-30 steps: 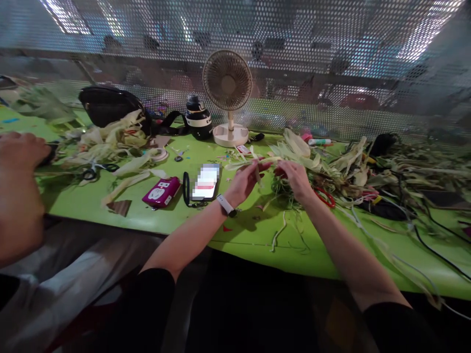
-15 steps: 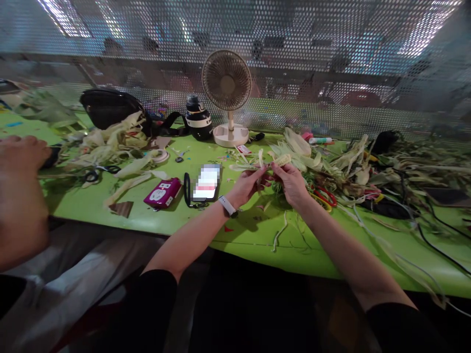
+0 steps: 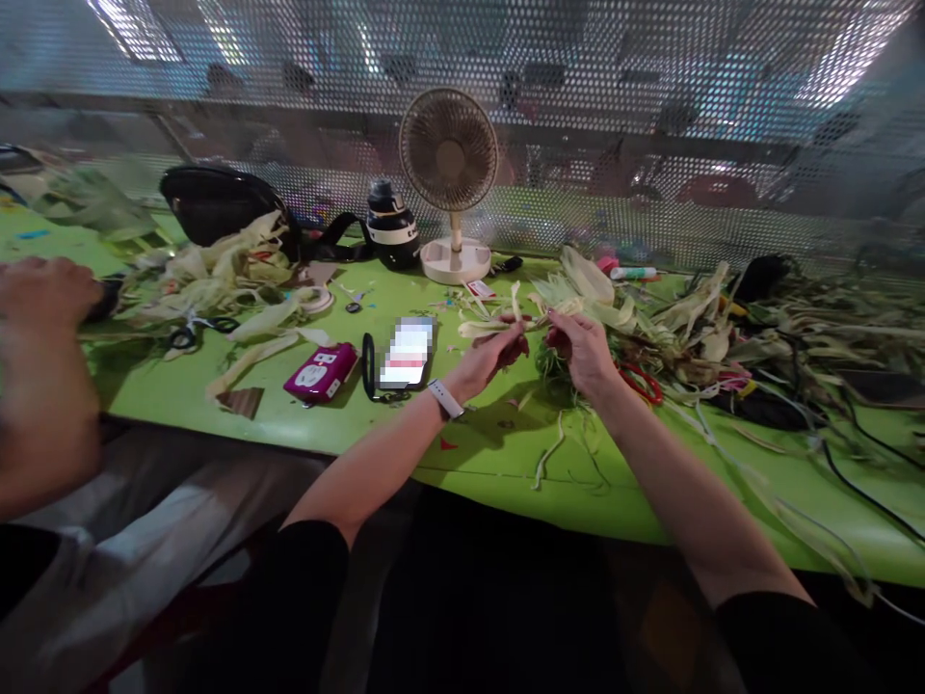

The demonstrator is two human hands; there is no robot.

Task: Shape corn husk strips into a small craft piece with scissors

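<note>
My left hand (image 3: pixel 498 353) is closed in a pinch on a pale corn husk piece (image 3: pixel 515 303), one strip of which sticks up above the fingers. Just to the right, my right hand (image 3: pixel 582 349) pinches with thumb and forefinger at the husk's other side; its exact grip point is too small to make out. A narrow gap separates the two hands, both held over the green table (image 3: pixel 491 453). Below and behind the right hand sits a clump of thin green strands (image 3: pixel 551 361). Red-handled scissors (image 3: pixel 643 384) lie beside the right wrist.
A heap of dried husks (image 3: pixel 686 333) spreads across the right. Behind stand a fan (image 3: pixel 449 159) and a bottle (image 3: pixel 392 231). A phone (image 3: pixel 409 355), a magenta case (image 3: pixel 322 374) and black-handled scissors (image 3: pixel 184 337) lie left. Another person's hand (image 3: pixel 47 289) is at far left.
My hands have drawn apart slightly, the right one shifting to the right. The husk piece stays between them. The view has tilted a little.
</note>
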